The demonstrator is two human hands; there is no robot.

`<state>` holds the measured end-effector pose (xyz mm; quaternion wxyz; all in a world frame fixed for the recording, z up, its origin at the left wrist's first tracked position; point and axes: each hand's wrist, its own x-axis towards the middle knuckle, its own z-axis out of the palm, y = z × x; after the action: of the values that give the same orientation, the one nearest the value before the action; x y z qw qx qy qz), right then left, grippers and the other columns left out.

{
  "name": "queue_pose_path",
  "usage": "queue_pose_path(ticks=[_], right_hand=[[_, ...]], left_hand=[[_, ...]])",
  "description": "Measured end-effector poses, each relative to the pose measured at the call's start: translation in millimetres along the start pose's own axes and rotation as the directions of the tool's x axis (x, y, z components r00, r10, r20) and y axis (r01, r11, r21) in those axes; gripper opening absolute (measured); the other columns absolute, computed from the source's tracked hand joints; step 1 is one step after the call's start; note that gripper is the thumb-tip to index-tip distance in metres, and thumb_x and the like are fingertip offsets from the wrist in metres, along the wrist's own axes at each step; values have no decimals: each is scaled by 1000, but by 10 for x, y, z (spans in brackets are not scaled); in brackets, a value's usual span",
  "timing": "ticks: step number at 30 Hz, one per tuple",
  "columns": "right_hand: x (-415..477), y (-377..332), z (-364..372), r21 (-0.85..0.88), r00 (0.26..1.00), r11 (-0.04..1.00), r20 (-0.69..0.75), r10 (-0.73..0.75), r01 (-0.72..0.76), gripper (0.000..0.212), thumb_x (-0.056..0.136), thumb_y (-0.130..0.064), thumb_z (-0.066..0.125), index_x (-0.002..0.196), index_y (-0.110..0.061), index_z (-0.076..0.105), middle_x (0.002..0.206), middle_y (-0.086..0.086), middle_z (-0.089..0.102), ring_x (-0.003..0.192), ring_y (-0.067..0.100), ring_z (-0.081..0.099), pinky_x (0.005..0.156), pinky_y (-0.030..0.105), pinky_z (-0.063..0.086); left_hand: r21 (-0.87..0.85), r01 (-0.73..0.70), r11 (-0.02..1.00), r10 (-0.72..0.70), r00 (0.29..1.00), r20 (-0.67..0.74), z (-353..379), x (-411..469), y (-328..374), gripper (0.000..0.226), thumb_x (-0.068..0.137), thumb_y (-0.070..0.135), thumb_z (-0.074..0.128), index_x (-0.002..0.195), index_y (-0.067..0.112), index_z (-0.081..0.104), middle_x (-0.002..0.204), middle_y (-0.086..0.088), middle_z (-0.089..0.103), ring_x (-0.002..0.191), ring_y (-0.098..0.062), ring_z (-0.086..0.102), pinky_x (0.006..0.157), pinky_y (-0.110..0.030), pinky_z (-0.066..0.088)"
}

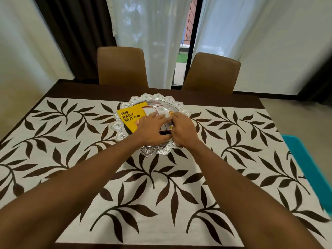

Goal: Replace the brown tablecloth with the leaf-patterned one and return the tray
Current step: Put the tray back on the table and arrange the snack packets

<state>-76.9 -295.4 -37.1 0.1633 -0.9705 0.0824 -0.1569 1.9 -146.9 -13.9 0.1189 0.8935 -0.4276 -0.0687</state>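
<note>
The leaf-patterned tablecloth (161, 186) covers the table. A silver tray (124, 135) sits at its far middle. Both hands, left hand (152, 130) and right hand (183, 130), rest fingers loosely spread on snack packets (130, 117) inside, seemingly tidying them. Next likely: letting go.

The cloth (161, 186) is cream with dark brown leaf sprays. The tray (156, 152) is silver with an embossed scalloped rim. One packet (129, 118) is yellow with black lettering. Two chairs (122, 66) are brown; the table (89, 90) edge is dark brown.
</note>
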Motion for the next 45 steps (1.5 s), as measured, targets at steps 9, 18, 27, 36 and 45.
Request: queue_pose_path(ticks=[9,18,27,36,45], right_hand=[[34,17,-12,-101,996,992,54,-74,79,40,94,-27,45,120,-7,69,124,12,70,123,29,57,115,41,36],[37,-59,34,-41,997,997,-23,70,-71,20,92,-15,56,105,-5,69,107,13,64,101,30,56,88,41,49],[522,17,-111,-23,970,995,225,-94,102,37,101,-27,52,134,-11,60,135,9,57,122,26,51,100,38,42],[462,97,-52,-222,934,934,287,-211,279,28,102,-36,50,121,-17,57,113,4,56,103,21,52,77,34,47],[397,108,-239,54,890,983,419,-181,175,17,97,-22,56,108,-22,69,108,-2,66,97,15,58,82,32,46]], left_hand=[[126,-71,989,58,993,102,-127,-71,-254,63,85,40,65,144,40,43,156,8,37,148,-22,23,114,-62,24],[106,-180,978,165,977,134,-346,-190,-591,56,84,18,67,136,35,57,153,4,45,145,-19,31,114,-43,30],[115,-136,984,155,970,-186,-146,-240,-359,42,85,53,55,117,27,65,141,2,55,143,-21,35,120,-54,18],[158,-72,985,89,990,-108,-19,-270,-344,42,86,36,61,128,28,60,143,-3,50,134,-23,41,106,-44,36],[-55,-243,969,244,969,30,-290,-214,-522,31,81,32,67,111,26,74,138,-3,58,133,-19,46,110,-37,35]])
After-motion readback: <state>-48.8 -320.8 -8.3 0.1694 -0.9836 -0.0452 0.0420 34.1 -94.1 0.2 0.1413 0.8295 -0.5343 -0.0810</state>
